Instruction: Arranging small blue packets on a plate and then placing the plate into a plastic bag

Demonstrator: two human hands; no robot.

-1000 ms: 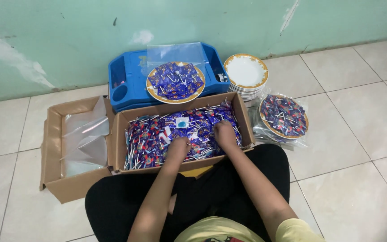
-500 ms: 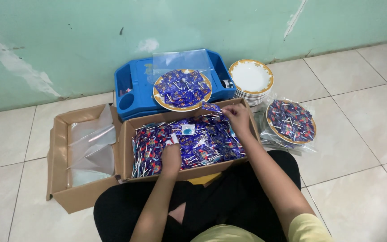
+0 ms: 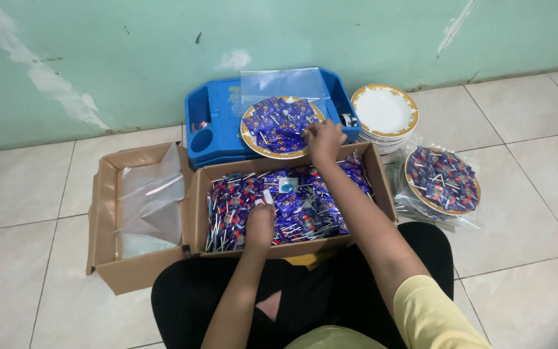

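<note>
Two hands: right hand [image 3: 324,139], closed, is laid on blue-wrapped lollipops [image 3: 279,123] heaped on a gold-rimmed plate [image 3: 251,143]; left hand [image 3: 259,223], grip indeterminable, is buried in the brown cardboard box [image 3: 292,249].

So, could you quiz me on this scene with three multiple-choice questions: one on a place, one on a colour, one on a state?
1. Where is the right hand?
A. over the plate on the tray
B. in the side box
C. on the floor

2. What colour is the tray?
A. red
B. blue
C. white

3. The top plate of the stack is:
A. full of sweets
B. broken
C. empty

Answers: 1 A, it reaches past the box to that plate; 2 B, plainly blue; 3 C, its white face is bare.
</note>
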